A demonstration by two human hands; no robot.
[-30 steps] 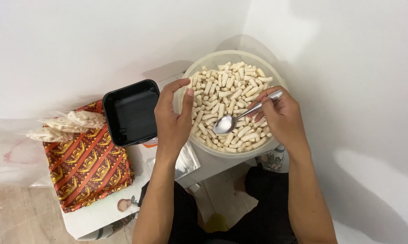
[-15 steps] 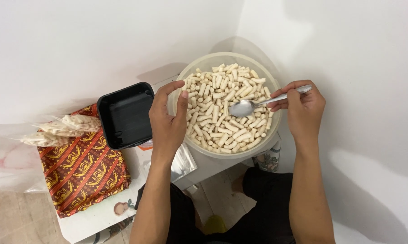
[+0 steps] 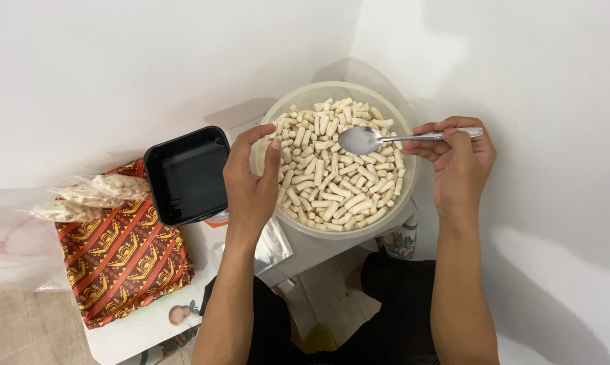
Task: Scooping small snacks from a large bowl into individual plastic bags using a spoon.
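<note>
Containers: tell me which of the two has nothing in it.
The black square tray, left of the left hand, shows a bare bottom. The round translucent bowl is full of pale stick-shaped snacks.

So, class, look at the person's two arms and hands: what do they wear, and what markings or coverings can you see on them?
Both forearms are bare up to the frame's bottom edge, with no sleeves in view. The left hand and right hand wear no gloves, and no rings, watch or bracelets show. Fingers are uncovered, nails short. No markings are visible.

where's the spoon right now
In the head view the spoon is right of centre, held level by the right hand, its scoop hovering over the bowl of pale pieces.
</note>
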